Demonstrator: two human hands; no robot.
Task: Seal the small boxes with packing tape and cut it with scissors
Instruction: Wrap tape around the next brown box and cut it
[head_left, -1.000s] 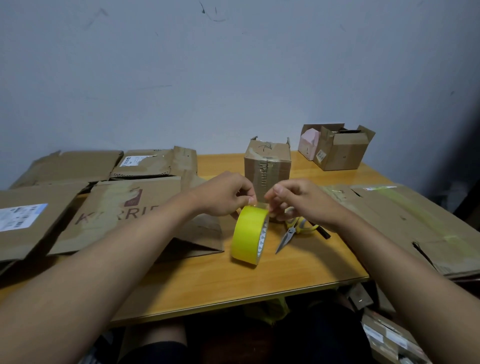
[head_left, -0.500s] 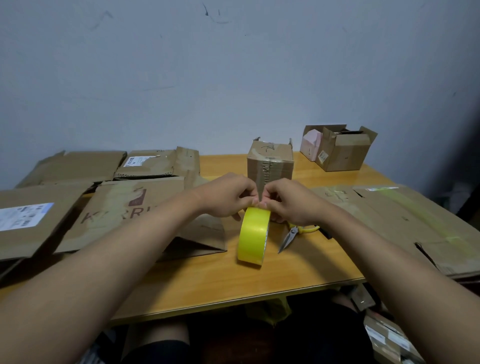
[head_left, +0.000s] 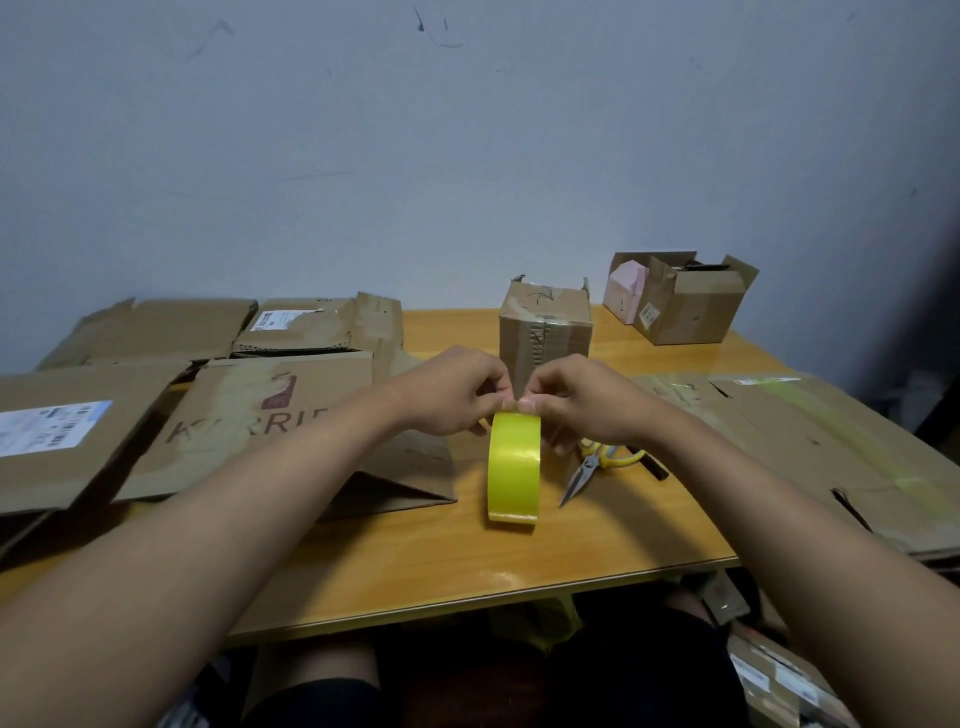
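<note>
1. Yellow tape roll: on edge, mid-table, now turned edge-on.
2. Left hand, right hand: fingertips pinching roll's top, closer than before; likely finding the tape end.
3. Small box: behind, unsealed.
4. Scissors: beside, untouched.

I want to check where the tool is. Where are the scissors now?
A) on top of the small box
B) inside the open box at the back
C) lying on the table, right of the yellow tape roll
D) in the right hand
C: the scissors lie on the table right of the yellow tape roll, which both hands hold at its top.
</note>
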